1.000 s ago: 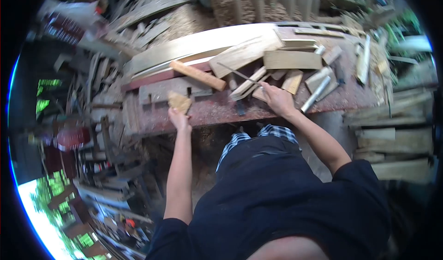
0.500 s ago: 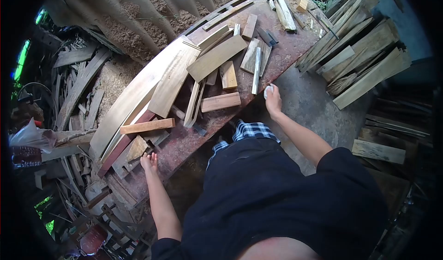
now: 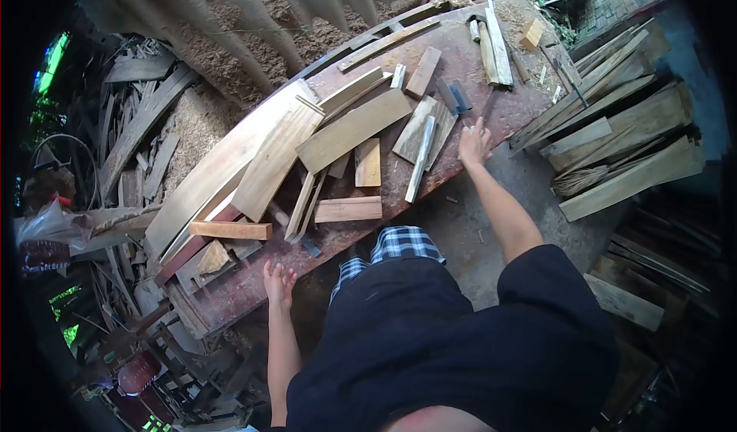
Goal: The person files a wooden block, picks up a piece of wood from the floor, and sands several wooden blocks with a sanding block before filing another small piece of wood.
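Note:
My left hand (image 3: 279, 284) is held off the table's front edge, fingers apart and nothing in it, near a small rough wood block (image 3: 213, 257) and an orange-brown wood strip (image 3: 230, 230). At the front edge of the red table (image 3: 223, 298), my right hand (image 3: 475, 145) has its fingers bent around something small and pale that I cannot make out. A thin dark object (image 3: 488, 102) lies just beyond its fingertips. Left of that hand are a narrow pale stick (image 3: 420, 159), a flat board (image 3: 441, 136) and a dark metal piece (image 3: 459, 97).
Wide curved boards (image 3: 223, 167) and a grey-brown plank (image 3: 353, 131) cover the table's left and middle. Long pale sticks (image 3: 497, 47) lie at its far right. Stacked planks (image 3: 629, 171) stand on the right, with scrap wood (image 3: 150, 113) and sawdust on the left.
My right hand has moved forward and right to the table edge. My left hand has drawn back from the small rough block, fingers spread. The view has shifted.

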Demonstrator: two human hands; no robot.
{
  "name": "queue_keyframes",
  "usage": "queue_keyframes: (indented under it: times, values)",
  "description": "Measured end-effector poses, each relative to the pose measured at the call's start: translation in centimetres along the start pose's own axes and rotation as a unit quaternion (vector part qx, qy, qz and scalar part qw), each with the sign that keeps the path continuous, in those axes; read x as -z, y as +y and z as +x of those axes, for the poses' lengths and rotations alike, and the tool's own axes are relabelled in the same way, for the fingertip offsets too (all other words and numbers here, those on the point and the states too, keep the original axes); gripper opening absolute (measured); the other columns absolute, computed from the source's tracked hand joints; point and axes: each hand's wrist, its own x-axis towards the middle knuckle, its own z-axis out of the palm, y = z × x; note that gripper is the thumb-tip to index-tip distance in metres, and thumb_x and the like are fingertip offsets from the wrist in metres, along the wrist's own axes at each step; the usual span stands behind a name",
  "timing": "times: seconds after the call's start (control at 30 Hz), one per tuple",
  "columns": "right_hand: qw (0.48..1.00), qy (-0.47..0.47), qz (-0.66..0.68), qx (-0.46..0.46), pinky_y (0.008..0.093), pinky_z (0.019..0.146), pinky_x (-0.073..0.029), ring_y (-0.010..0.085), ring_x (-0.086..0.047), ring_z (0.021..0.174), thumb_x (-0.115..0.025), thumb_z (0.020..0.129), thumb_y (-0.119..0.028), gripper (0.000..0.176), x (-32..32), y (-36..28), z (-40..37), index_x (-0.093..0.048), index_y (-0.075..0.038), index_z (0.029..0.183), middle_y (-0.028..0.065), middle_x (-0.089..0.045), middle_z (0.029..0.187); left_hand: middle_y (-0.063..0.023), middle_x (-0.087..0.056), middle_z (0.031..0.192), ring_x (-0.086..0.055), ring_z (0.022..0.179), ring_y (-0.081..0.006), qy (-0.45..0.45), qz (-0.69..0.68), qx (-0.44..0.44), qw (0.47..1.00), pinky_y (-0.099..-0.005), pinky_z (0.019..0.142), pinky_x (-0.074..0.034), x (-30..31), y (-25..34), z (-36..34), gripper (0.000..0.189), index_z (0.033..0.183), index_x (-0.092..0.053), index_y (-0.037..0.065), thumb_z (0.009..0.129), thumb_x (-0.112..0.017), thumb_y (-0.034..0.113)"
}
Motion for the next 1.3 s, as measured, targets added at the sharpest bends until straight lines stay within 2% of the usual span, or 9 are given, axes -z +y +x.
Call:
queue_keyframes:
  times: [0.13, 0.3, 0.4, 0.67, 0.73, 0.83, 0.93, 1.07, 1.3]
  values:
    - [0.978, 0.03, 0.013, 0.204, 0.0591, 0.101, -0.031, 0.032, -0.041, 0.126, -0.059, 0.092, -0.028, 0.059, -1.1, -2.0, -4.6, -0.038, -0.025, 0.147, 0.0084, -0.043, 0.133, -0.0085, -0.048, 0.114, -0.061, 0.087, -0.0196, -0.04, 0.024, -0.005, 0.999, -0.0342, 0.073, -0.056, -4.0, -0.9, -2.3, 0.06, 0.149, -0.025, 0.017, 0.098, -0.056, 0.013]
    - [0.883, -0.063, 0.035, 0.464, 0.0461, 0.095, -0.034, 0.0268, -0.046, 0.111, -0.062, 0.089, -0.021, 0.054, -0.8, -2.8, -10.5, -0.048, -0.022, 0.141, 0.0071, -0.048, 0.118, -0.0067, -0.051, 0.108, -0.06, 0.084, -0.0153, -0.041, 0.054, -0.005, 0.998, -0.0311, 0.073, -0.055, -8.0, -1.7, -4.2, 0.057, 0.149, -0.027, 0.015, 0.099, -0.054, 0.015]
    - [0.825, -0.16, 0.062, 0.538, 0.0431, 0.093, -0.035, 0.0264, -0.048, 0.108, -0.063, 0.088, -0.019, 0.052, -1.2, -2.9, -11.0, -0.051, -0.02, 0.139, 0.0073, -0.05, 0.113, -0.0082, -0.052, 0.113, -0.061, 0.087, -0.0173, -0.048, 0.08, -0.005, 0.996, -0.0331, 0.077, -0.055, -9.0, -2.2, -4.8, 0.058, 0.149, -0.027, 0.015, 0.098, -0.055, 0.014]
    - [0.889, -0.105, 0.152, 0.42, 0.0454, 0.093, -0.04, 0.0319, -0.051, 0.107, -0.064, 0.086, -0.016, 0.046, -4.4, -7.8, -6.0, -0.055, -0.015, 0.131, 0.0129, -0.05, 0.11, -0.0099, -0.05, 0.119, -0.061, 0.088, -0.0166, -0.026, 0.124, -0.018, 0.992, -0.0309, 0.077, -0.054, -9.1, -3.4, -7.3, 0.053, 0.148, -0.031, 0.013, 0.1, -0.053, 0.015]
    - [0.926, -0.101, 0.231, 0.28, 0.045, 0.097, -0.039, 0.0346, -0.05, 0.109, -0.063, 0.086, -0.016, 0.044, -5.7, -8.5, -3.7, -0.055, -0.012, 0.129, 0.0167, -0.049, 0.113, -0.0111, -0.05, 0.12, -0.062, 0.089, -0.0165, -0.024, 0.129, -0.016, 0.991, -0.0311, 0.078, -0.054, -8.4, -3.8, -7.6, 0.053, 0.149, -0.031, 0.013, 0.1, -0.053, 0.015]
    - [0.935, -0.1, 0.286, 0.182, 0.0438, 0.098, -0.039, 0.0351, -0.05, 0.11, -0.063, 0.086, -0.016, 0.044, -6.2, -8.1, -0.9, -0.054, -0.011, 0.129, 0.0194, -0.048, 0.116, -0.0131, -0.05, 0.122, -0.062, 0.09, -0.0169, 0.009, 0.118, -0.017, 0.993, -0.0323, 0.079, -0.055, -7.4, -4.5, -8.3, 0.055, 0.15, -0.03, 0.014, 0.1, -0.052, 0.017]
    - [0.951, -0.081, 0.219, 0.204, 0.0442, 0.099, -0.038, 0.0357, -0.05, 0.112, -0.062, 0.086, -0.019, 0.046, -6.5, -8.1, 1.5, -0.053, -0.009, 0.13, 0.0205, -0.047, 0.118, -0.0064, -0.053, 0.107, -0.062, 0.083, -0.013, 0.039, 0.096, -0.017, 0.994, -0.0285, 0.072, -0.054, -6.8, -5.4, -9.2, 0.053, 0.149, -0.032, 0.012, 0.1, -0.052, 0.015]
    - [0.955, -0.05, 0.12, 0.268, 0.0478, 0.104, -0.035, 0.0391, -0.044, 0.119, -0.064, 0.085, -0.031, 0.058, -7.6, -11.4, 6.6, -0.048, -0.013, 0.138, 0.0217, -0.046, 0.125, -0.0108, -0.052, 0.116, -0.062, 0.088, -0.0163, 0.043, 0.111, -0.008, 0.993, -0.0315, 0.077, -0.055, -5.8, -6.4, -9.8, 0.056, 0.148, -0.033, 0.012, 0.098, -0.057, 0.018]
    - [0.969, -0.171, 0.043, 0.175, 0.047, 0.107, -0.035, 0.0386, -0.039, 0.132, -0.072, 0.076, -0.039, 0.075, -10.0, -15.4, 12.4, -0.04, -0.03, 0.143, 0.0279, -0.048, 0.136, -0.0073, -0.055, 0.107, -0.063, 0.086, -0.0157, 0.058, 0.154, -0.033, 0.986, -0.0295, 0.076, -0.054, -7.4, -5.1, -11.2, 0.055, 0.148, -0.035, 0.01, 0.098, -0.056, 0.018]
